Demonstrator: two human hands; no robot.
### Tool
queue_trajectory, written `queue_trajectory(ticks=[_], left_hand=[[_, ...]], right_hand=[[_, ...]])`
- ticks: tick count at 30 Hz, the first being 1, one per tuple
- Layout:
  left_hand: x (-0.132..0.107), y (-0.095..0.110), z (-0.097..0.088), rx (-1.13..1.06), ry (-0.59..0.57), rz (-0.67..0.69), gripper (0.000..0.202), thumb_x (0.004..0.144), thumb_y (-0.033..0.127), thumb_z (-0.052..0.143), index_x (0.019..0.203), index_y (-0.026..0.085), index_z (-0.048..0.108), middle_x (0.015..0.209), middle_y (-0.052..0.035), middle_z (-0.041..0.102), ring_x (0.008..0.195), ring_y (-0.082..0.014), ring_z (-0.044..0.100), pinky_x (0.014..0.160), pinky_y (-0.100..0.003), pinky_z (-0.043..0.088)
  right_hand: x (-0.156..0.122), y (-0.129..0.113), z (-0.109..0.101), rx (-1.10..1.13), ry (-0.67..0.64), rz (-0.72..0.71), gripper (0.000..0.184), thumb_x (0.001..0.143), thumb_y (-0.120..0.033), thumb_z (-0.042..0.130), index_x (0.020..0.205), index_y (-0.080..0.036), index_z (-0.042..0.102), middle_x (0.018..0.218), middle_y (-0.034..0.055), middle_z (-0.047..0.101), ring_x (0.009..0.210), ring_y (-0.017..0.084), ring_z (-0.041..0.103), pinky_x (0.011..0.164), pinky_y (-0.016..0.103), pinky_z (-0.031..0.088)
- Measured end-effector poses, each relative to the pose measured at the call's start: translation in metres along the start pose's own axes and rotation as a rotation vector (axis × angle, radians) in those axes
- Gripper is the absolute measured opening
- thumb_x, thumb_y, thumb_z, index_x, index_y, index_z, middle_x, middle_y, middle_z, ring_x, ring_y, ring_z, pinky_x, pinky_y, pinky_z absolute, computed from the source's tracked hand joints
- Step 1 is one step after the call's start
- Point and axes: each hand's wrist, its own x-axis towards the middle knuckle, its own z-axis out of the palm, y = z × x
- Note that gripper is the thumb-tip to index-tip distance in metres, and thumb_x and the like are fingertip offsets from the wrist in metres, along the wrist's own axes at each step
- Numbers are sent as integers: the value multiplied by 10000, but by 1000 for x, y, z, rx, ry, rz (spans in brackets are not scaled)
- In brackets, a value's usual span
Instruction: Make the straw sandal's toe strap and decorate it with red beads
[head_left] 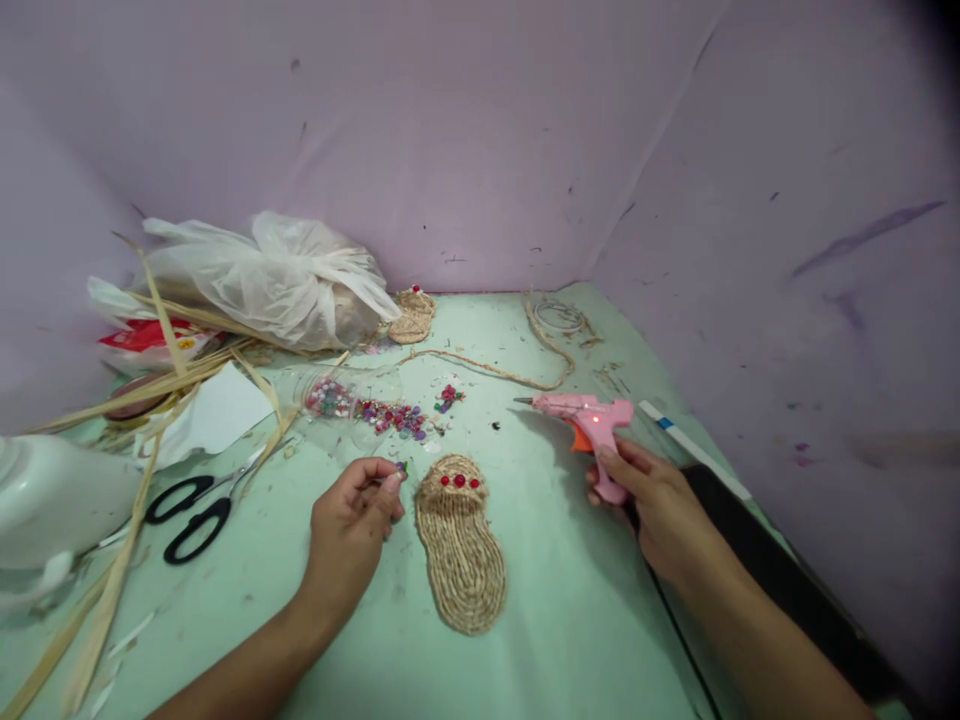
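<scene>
Between the fingertips of my left hand point(352, 515) is a small purple and green bead point(403, 468). My right hand point(652, 500) is closed around the handle of a pink glue gun point(589, 415), its nozzle pointing left and a red light lit on its side. On the table between my hands lies a small woven slipper point(461, 560) of coiled natural cord. Three red beads point(460, 481) sit in a row across its strap. Beyond it, a clear jar point(330, 392) lies on its side with a pile of mixed beads point(397, 416) spilling out.
Black-handled scissors point(201, 515) and a white jug point(64, 490) are at the left, among dry fibre strips point(124, 560) and white paper point(217, 415). A knotted plastic bag point(285, 280), a second slipper point(412, 318) and a braided cord point(510, 377) lie toward the back wall.
</scene>
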Motion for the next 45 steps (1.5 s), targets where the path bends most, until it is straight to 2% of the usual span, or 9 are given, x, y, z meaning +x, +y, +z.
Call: queue_trajectory(ticks=[3, 6, 10, 12, 15, 18, 22, 30, 45], left_hand=[[-2, -3, -1, 38, 36, 84, 158, 757, 317, 590, 820, 174, 566, 592, 22, 558, 497, -101, 480, 458, -204, 402], [-7, -1, -1, 149, 67, 328, 50, 780, 236, 567, 796, 192, 582, 816, -31, 601, 699, -145, 566, 567, -231, 452], [-14, 8, 3, 325, 60, 683, 101, 790, 124, 528, 815, 205, 582, 926, -53, 574, 862, -185, 565, 698, -281, 465], [-17, 14, 8, 394, 45, 825, 151, 775, 82, 529, 845, 206, 580, 958, -63, 556, 887, -196, 552, 723, -308, 462], [-20, 19, 17, 490, 11, 958, 182, 756, 52, 542, 848, 204, 576, 1001, -76, 531, 932, -218, 519, 753, -351, 450], [-19, 19, 22, 531, 17, 1002, 190, 751, 39, 546, 853, 197, 570, 1019, -88, 523, 956, -234, 504, 812, -410, 426], [-15, 12, 21, 543, 16, 999, 205, 751, 53, 561, 884, 208, 571, 1049, -94, 522, 975, -245, 509, 823, -435, 433], [-15, 13, 22, 514, 82, 957, 144, 755, 83, 568, 831, 200, 600, 1016, -93, 551, 947, -243, 544, 805, -417, 454], [-16, 15, 20, 514, 79, 965, 176, 738, 44, 585, 839, 187, 592, 1033, -90, 533, 950, -242, 546, 789, -411, 461]], right_hand=[[14, 1, 1, 0, 73, 15, 226, 640, -351, 668, 770, -187, 583, 596, -9, 577, 526, 142, 558, 449, 245, 427], [15, 7, -2, -85, 85, -69, 304, 646, -351, 647, 889, -173, 607, 840, 66, 644, 823, 230, 617, 682, 346, 500], [-5, 10, 2, -529, 286, -507, 415, 703, -325, 619, 1097, -206, 564, 1242, 116, 488, 1197, 321, 404, 933, 496, 367], [-18, 9, 13, -610, 95, -691, 357, 748, -257, 595, 1103, -236, 558, 1191, 92, 513, 1141, 274, 451, 916, 447, 393], [-26, 8, 35, -563, -344, -625, 383, 721, -147, 614, 1089, -231, 550, 1092, 65, 550, 899, 187, 550, 762, 337, 474], [-21, 9, 54, -555, -474, -570, 388, 671, -66, 630, 1025, -211, 570, 1041, 45, 558, 796, 147, 537, 727, 308, 462], [-11, 13, 66, -559, -510, -528, 244, 664, -83, 661, 869, -201, 600, 947, 14, 567, 739, 125, 521, 681, 275, 436], [-19, 12, 70, -445, -531, -522, 230, 679, -108, 663, 876, -210, 601, 786, -23, 590, 639, 105, 508, 603, 236, 408], [-25, 6, 73, -479, -515, -542, 253, 663, -69, 648, 881, -192, 613, 799, -6, 578, 649, 113, 516, 616, 251, 414]])
